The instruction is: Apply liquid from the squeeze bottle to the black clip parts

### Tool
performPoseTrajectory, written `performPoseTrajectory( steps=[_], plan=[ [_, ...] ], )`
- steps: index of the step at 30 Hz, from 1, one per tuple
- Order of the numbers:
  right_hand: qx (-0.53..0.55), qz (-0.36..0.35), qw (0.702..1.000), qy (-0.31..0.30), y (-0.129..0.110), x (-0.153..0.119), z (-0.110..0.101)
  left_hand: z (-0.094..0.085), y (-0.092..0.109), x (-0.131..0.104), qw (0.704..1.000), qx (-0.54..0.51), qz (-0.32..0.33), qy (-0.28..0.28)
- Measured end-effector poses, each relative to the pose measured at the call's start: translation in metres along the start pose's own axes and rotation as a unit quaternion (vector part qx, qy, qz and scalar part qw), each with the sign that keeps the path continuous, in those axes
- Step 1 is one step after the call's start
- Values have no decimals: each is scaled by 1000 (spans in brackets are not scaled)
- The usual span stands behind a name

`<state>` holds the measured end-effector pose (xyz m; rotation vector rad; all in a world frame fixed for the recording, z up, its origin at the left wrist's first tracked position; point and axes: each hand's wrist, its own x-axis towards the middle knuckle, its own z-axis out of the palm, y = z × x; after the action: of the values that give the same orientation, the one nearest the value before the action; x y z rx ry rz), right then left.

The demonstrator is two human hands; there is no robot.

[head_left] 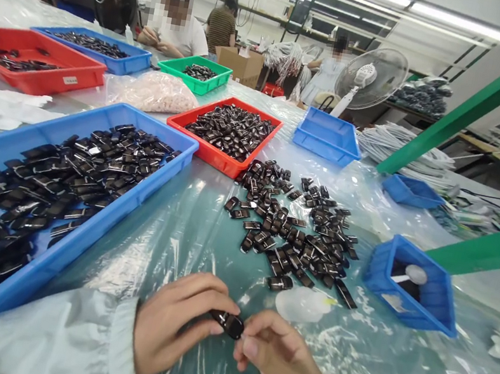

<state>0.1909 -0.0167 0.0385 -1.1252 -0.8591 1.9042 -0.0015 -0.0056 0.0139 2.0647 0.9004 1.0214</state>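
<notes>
My left hand [175, 322] and my right hand [273, 346] meet near the front edge of the plastic-covered table, both pinching one small glossy black part [227, 323] between their fingertips. Just beyond the hands lies a loose heap of the same black parts [291, 226] on the plastic sheet. A small clear round piece [301, 304] rests between the heap and my right hand. A large blue tray [95, 211] at my left is filled with many more black parts.
A red tray [217, 155] of black parts stands behind the heap; a small blue bin [411, 286] sits at right. Further back are red, blue and green trays, a bag of pale pieces [151, 91], a fan [370, 79], green posts, and seated co-workers.
</notes>
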Motion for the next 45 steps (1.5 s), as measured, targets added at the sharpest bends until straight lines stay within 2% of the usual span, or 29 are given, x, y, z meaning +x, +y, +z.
performPoseTrajectory(
  steps=[4,10,14,17,20,24,26,33,35,37,38,39,40,41,43,44,45],
  plan=[
    [2,-17,1000,-5,4,2,-2,0,-1,0,1000,-1,21,8],
    [48,-10,995,-86,12,8,-6,3,2,-4,998,4,45,39],
    [101,-32,984,-141,18,16,-6,8,12,-3,991,51,75,102],
    [108,-44,984,-132,18,19,-7,7,22,-1,982,97,100,124],
    [100,-45,983,-146,17,18,-9,6,27,0,987,84,80,113],
    [130,-88,962,-224,15,16,-12,9,23,-4,988,45,70,130],
    [121,-92,963,-223,11,12,-11,11,21,-6,987,41,69,137],
    [109,-74,980,-150,4,3,-5,14,31,-3,988,54,72,129],
    [102,-79,982,-141,6,5,-2,8,36,-1,984,83,89,128],
    [85,-93,982,-141,5,5,0,-10,41,3,967,161,136,142],
    [59,-111,982,-138,2,2,1,-24,43,5,948,224,155,163],
    [15,-142,982,-126,-2,-1,1,-40,44,7,918,301,169,194],
    [-44,-188,976,-98,-7,-6,0,-57,44,9,882,376,148,242],
    [-113,-248,961,-51,-12,-11,-4,-73,43,11,847,439,101,280],
    [-233,-375,892,97,-22,-19,-16,-96,37,13,803,513,39,300],
    [-263,-420,851,174,-26,-21,-25,-100,31,13,791,535,29,294],
    [-281,-444,818,234,-28,-20,-35,-99,24,14,793,545,26,271]
  ],
)
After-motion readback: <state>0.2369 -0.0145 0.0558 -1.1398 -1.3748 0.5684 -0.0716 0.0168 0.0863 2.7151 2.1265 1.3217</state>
